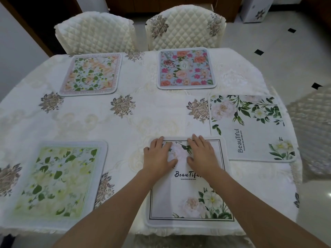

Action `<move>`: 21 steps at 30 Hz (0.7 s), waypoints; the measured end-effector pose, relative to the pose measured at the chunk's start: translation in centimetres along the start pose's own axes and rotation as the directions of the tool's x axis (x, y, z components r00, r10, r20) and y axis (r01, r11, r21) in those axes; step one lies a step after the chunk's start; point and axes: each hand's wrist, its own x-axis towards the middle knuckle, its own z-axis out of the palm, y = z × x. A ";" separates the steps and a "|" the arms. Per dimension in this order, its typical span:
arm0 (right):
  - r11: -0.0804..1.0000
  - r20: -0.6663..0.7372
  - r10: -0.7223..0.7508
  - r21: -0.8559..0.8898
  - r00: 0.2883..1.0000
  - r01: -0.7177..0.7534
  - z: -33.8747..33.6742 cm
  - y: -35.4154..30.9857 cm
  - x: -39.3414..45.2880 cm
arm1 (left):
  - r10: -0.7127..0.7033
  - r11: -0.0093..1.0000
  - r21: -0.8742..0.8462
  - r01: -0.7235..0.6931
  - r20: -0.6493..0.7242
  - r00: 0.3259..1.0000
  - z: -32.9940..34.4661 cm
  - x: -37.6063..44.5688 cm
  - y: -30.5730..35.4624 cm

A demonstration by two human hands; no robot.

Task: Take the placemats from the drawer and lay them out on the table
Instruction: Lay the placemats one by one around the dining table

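Several floral placemats lie flat on the white tablecloth [143,111]. A white "Beautiful" placemat [189,194] lies at the near edge in front of me. My left hand [158,155] and my right hand [202,153] press flat on its far half, fingers straight. A second "Beautiful" placemat [250,127] lies to the right, turned sideways. A green leafy placemat [57,179] sits at the near left. A peach and green placemat [91,74] and a blue placemat with pink flowers [186,68] lie at the far side.
Two chairs with quilted cream covers [96,31] [186,27] stand behind the table. Another covered chair [311,126] is at the right. The tiled floor [268,42] stretches to the far right, and the table's fringed front edge [179,233] is just below me.
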 end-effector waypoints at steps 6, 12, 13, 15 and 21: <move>0.999 -0.002 -0.049 -0.007 0.999 0.049 0.7 0.1 0.3 | 0.068 0.996 0.052 -0.070 0.043 0.997 -0.1 1.2 0.5; 0.989 0.025 -0.121 -0.086 0.992 0.122 1.3 0.1 -0.8 | 0.183 0.981 0.053 -0.185 0.046 0.982 1.2 0.7 1.5; 0.986 0.039 -0.132 -0.101 0.990 0.136 1.4 0.0 -0.8 | 0.206 0.977 0.046 -0.208 0.051 0.977 1.2 0.7 1.7; 0.986 0.037 -0.135 -0.095 0.990 0.138 1.4 -0.1 -0.8 | 0.231 0.971 0.056 -0.234 0.056 0.971 1.1 0.8 1.8; 0.995 0.007 -0.080 -0.066 0.997 0.080 0.9 1.1 -1.2 | 0.196 0.974 0.102 -0.201 0.058 0.979 1.0 0.4 0.5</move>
